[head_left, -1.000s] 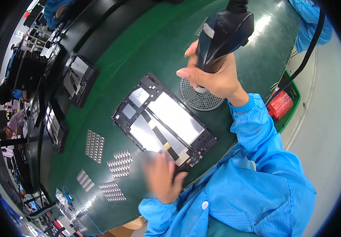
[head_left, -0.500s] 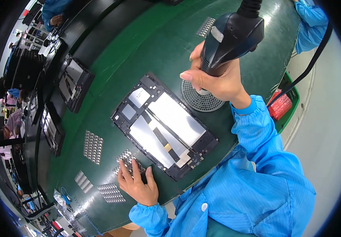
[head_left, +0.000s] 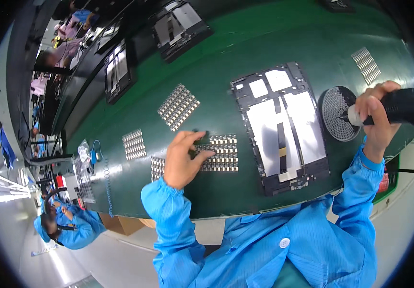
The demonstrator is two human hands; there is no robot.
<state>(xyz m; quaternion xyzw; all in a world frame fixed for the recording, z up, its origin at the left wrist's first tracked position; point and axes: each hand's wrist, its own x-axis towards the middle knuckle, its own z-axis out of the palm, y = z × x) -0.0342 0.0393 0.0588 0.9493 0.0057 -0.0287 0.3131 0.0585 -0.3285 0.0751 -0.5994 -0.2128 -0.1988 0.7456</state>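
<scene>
My right hand (head_left: 377,113) is wrapped round a black electric screwdriver (head_left: 403,106). Its white nose and thin dark tip point at a round grey plate (head_left: 334,105) full of small holes. My left hand (head_left: 184,156) hovers at a sheet of small metallic pieces in rows (head_left: 225,153), thumb and index finger apart with nothing visible between them. Whether the fingertips touch the sheet I cannot tell. Between the hands lies an opened tablet (head_left: 307,127), its silver panels and dark ribbon cables facing up.
More sheets of small pieces lie left (head_left: 178,107), far left (head_left: 134,144) and far right (head_left: 366,65). Opened tablets (head_left: 177,29) stand along the black line at the back. A coiled blue cord (head_left: 106,187) hangs at the left edge. Another person (head_left: 68,225) sits at left.
The view has swung round to the right. The screwdriver has tipped from upright to nearly level, its tip toward the round plate. My left fingers have curled from lying spread over the sheet.
</scene>
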